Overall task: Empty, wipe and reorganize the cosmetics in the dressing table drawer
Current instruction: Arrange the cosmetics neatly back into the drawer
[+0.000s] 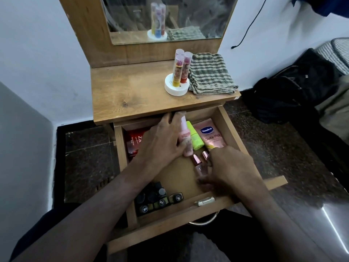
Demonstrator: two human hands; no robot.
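In the open drawer (222, 118), a red box (135, 139) lies at nine o'clock. The left hand (163, 138) grips a pink bottle (186, 142). A green tube (195, 138) sits beside it. The right hand (229, 169), blurred, pinches a small bottle (198, 165) at three o'clock. Dark bottles (156, 197) cluster at seven o'clock.

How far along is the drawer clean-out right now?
Hard to place exactly. The drawer is open and holds cosmetics, so either emptying has barely begun or refilling is under way. In hand: the left hand holds a pink bottle; the right hand is at the rose-capped bottles. The folded cloth sits on the tabletop, and whether wiping is done cannot be told.
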